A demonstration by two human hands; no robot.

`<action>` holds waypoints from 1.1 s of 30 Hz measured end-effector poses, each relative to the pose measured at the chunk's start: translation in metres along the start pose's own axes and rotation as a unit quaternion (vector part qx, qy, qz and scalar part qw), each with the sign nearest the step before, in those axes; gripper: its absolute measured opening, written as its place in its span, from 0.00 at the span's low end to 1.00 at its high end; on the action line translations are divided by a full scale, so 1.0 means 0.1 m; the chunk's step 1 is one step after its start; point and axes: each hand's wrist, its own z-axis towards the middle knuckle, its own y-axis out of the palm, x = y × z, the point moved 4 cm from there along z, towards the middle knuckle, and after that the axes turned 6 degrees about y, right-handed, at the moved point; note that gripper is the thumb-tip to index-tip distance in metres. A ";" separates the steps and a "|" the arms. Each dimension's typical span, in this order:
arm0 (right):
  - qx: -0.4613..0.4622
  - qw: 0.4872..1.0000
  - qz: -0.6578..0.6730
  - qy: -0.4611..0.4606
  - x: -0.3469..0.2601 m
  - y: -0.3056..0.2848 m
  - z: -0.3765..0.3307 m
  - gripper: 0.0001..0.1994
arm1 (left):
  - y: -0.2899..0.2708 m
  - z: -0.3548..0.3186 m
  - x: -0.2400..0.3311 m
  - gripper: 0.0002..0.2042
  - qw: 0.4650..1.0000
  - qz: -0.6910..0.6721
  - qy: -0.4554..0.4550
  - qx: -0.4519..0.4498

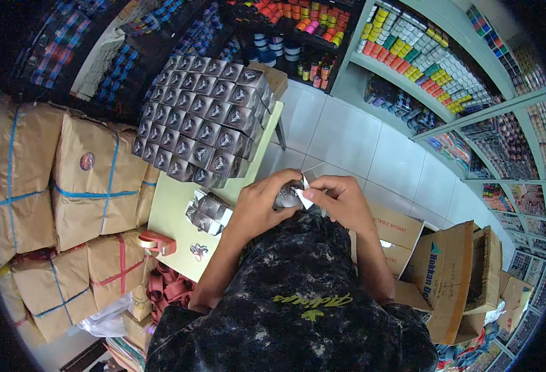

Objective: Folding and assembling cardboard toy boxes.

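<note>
A small grey-and-black printed cardboard box [288, 197] with a white flap is being held up in front of the person's chest, between both hands, above the near edge of the pale yellow-green surface [172, 204]. The left hand [261, 208] is closing its grip around the box's body from the left side, fingers wrapping over the top. The right hand [341, 197] is pinching the white flap at the box's right end, fingertips meeting those of the left.

Doing this fold well probably means the left grip is keeping the box square without crushing its thin walls, while the right is pressing the flap along its crease so it tucks in straight.

Just left of and below the left grip, a few loose boxes of the same grey print [206, 212] are lying on the surface. Farther out from the grip, a neat slanting stack of many identical boxes [204, 118] is filling the far part of the surface. Left of the grip, near the surface's edge, a red tape dispenser [156, 243] is resting. Beyond it, brown paper parcels tied with blue and red string [87, 186] are piled up. Right of the right grip, open brown cardboard cartons [452, 273] are standing on the white tiled floor [372, 155].
</note>
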 end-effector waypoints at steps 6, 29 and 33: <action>0.075 0.991 0.003 -0.113 0.12 0.06 0.03 0.08 | 0.02 0.01 -0.02 0.31 1.000 -0.016 -0.018 -0.005; 0.225 0.890 -0.248 -0.309 -0.43 -0.14 -0.10 0.21 | -0.12 -0.05 -0.14 0.39 0.967 -0.247 -0.052 -0.027; 0.221 0.901 -0.235 -0.290 -0.38 -0.14 -0.08 0.20 | -0.15 -0.02 -0.10 0.39 0.969 -0.240 -0.043 -0.046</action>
